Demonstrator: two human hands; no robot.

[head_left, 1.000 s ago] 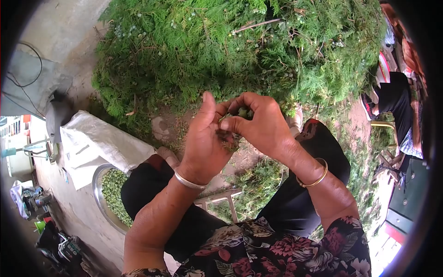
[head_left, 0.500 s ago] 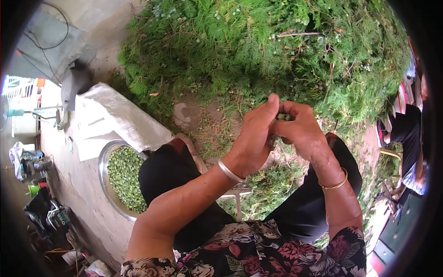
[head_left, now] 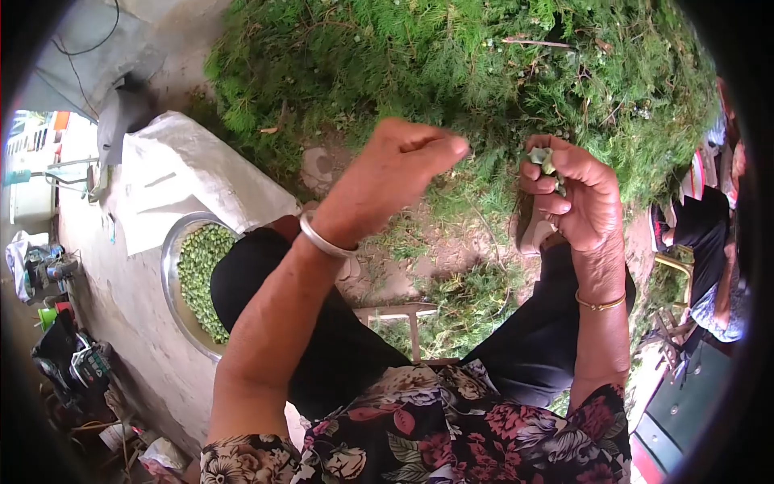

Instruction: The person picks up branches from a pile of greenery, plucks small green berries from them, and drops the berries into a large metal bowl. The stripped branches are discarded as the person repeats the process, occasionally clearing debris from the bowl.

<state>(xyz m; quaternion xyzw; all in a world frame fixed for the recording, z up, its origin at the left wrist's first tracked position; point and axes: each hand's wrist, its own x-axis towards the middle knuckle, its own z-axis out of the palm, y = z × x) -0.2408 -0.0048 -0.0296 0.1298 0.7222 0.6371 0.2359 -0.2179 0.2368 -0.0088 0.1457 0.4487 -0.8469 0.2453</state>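
My left hand point(head_left: 387, 173) is raised over the ground, fingers curled and thumb pressed along them; whatever it may hold is hidden. To its right, my right hand point(head_left: 576, 189) has its fingers curled around small pale green cones point(head_left: 544, 159), which show between thumb and fingertips. The two hands are apart. Beyond them lies a large heap of green conifer branches point(head_left: 451, 73). By my left knee stands a metal bowl point(head_left: 168, 270) holding many small green cones point(head_left: 203, 278).
A white sack point(head_left: 201, 173) lies beside the bowl. Tools and machine parts point(head_left: 72, 355) are at the far left. Another person's dark-clothed leg point(head_left: 700, 234) shows at the right edge. Loose sprigs point(head_left: 476, 302) lie between my legs.
My hands were together and have moved apart, the left one to the left and up, the right one to the right. Green cones now show in my right hand.
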